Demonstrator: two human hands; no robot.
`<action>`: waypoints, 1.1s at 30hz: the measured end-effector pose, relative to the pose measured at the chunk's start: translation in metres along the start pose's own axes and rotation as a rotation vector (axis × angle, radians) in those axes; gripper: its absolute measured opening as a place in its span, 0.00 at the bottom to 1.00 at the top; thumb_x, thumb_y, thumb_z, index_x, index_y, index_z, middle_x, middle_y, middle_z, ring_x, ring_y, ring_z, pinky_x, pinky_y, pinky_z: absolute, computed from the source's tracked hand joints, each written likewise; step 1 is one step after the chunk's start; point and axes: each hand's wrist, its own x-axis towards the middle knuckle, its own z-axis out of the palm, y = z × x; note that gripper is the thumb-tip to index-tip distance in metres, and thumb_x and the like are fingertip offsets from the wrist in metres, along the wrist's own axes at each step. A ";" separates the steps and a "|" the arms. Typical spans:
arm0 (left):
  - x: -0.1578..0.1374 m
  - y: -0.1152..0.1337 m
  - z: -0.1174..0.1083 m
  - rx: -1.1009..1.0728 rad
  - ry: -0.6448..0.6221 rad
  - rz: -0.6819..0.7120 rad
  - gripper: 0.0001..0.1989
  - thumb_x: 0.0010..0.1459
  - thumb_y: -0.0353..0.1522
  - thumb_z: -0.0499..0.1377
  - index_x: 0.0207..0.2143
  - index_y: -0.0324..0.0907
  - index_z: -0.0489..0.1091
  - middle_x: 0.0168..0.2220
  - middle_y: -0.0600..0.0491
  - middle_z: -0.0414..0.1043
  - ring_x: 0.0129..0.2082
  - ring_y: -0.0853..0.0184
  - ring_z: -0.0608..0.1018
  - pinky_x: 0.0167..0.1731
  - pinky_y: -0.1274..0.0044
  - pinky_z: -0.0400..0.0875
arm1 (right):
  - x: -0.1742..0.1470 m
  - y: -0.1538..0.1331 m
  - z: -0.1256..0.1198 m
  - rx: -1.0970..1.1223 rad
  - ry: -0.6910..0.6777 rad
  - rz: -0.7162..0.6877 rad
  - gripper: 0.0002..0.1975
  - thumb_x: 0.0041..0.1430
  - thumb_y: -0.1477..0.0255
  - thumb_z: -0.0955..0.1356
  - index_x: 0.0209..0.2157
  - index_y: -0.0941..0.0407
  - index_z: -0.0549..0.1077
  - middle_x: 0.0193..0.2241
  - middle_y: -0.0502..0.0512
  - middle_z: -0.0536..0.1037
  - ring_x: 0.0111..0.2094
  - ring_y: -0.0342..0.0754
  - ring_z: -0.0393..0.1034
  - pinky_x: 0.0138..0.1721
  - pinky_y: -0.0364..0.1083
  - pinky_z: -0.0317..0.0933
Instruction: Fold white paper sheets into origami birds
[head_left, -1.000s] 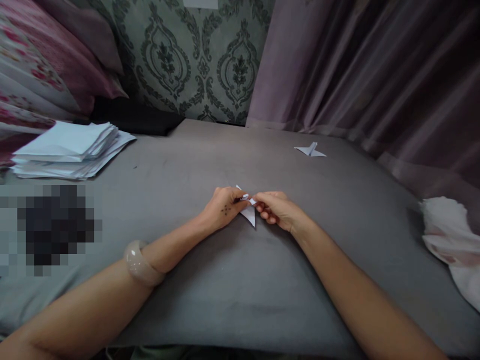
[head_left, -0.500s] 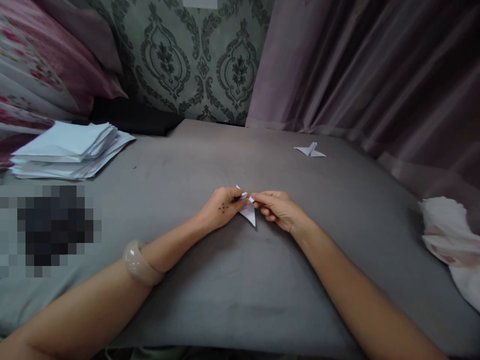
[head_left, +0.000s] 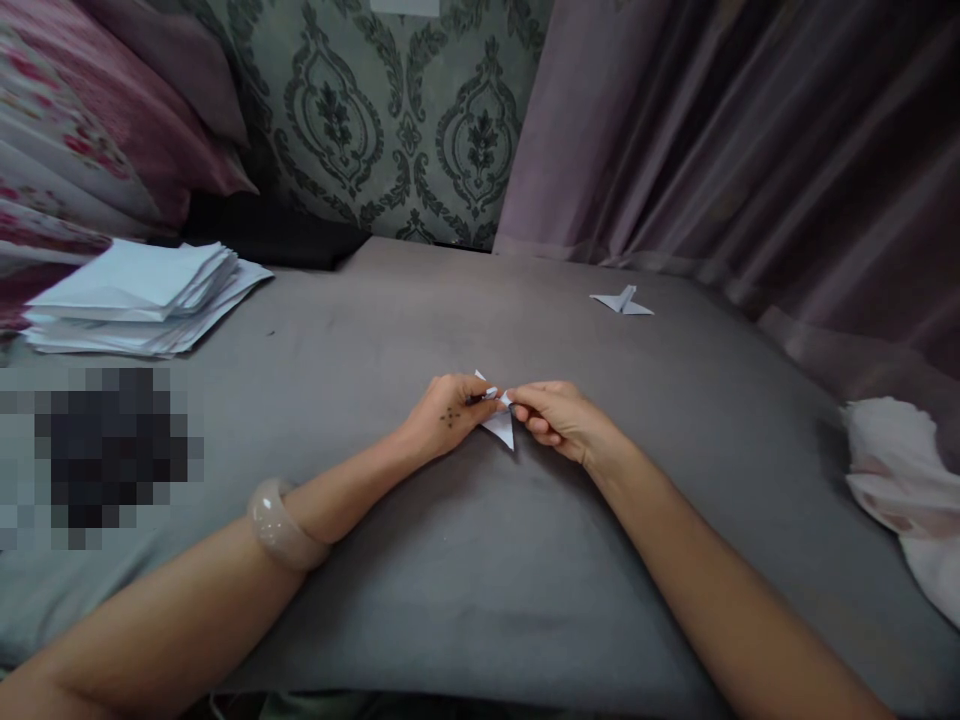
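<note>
A small folded piece of white paper (head_left: pixel 501 431) with pointed corners is held between both hands, just above the grey cloth surface. My left hand (head_left: pixel 450 412) pinches its middle between thumb and fingers, and covers part of the folds. At the paper's right end, my right hand (head_left: pixel 556 412) grips a narrow tip with thumb and forefinger, its other fingers curled below. Farther back to the right lies another folded white paper piece (head_left: pixel 624 301), with two flat wing-like points and an upright part.
A stack of white paper sheets (head_left: pixel 142 290) lies at the back left, before a folded black cloth (head_left: pixel 277 238). Crumpled pale fabric (head_left: pixel 892 460) rests at the right edge. Purple curtains (head_left: pixel 637 130) hang behind the grey surface (head_left: pixel 450 600). A blurred-out patch covers the left side.
Both hands keep hold of the folded paper in nearly the same place. The narrow tip at my right fingers has shifted slightly. The view has moved a little.
</note>
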 end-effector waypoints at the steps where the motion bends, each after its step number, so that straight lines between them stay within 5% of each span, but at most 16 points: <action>1: 0.000 0.000 0.000 -0.002 0.000 -0.006 0.16 0.60 0.39 0.54 0.26 0.39 0.71 0.23 0.56 0.65 0.26 0.71 0.67 0.27 0.80 0.60 | 0.000 0.000 0.000 -0.005 -0.005 -0.005 0.13 0.58 0.77 0.64 0.19 0.59 0.68 0.13 0.44 0.66 0.09 0.31 0.49 0.07 0.33 0.40; 7: 0.000 0.001 -0.001 -0.003 -0.005 -0.020 0.16 0.60 0.40 0.54 0.29 0.39 0.74 0.24 0.56 0.67 0.27 0.70 0.68 0.28 0.80 0.61 | -0.004 -0.001 -0.001 -0.011 -0.042 0.044 0.18 0.58 0.77 0.63 0.15 0.59 0.66 0.08 0.43 0.62 0.08 0.32 0.47 0.07 0.33 0.39; 18: 0.000 -0.002 0.000 -0.069 -0.011 -0.057 0.16 0.59 0.40 0.55 0.29 0.39 0.75 0.23 0.57 0.68 0.26 0.71 0.68 0.27 0.80 0.61 | -0.001 0.002 -0.004 -0.043 0.007 -0.042 0.12 0.59 0.74 0.67 0.22 0.60 0.71 0.14 0.45 0.71 0.09 0.32 0.50 0.06 0.33 0.41; 33: 0.001 0.002 0.006 -0.118 0.120 -0.182 0.12 0.54 0.38 0.61 0.32 0.40 0.80 0.28 0.52 0.76 0.28 0.69 0.73 0.26 0.81 0.63 | -0.003 0.005 -0.004 -0.132 0.018 -0.077 0.16 0.65 0.72 0.63 0.23 0.58 0.69 0.12 0.46 0.70 0.08 0.33 0.51 0.07 0.34 0.43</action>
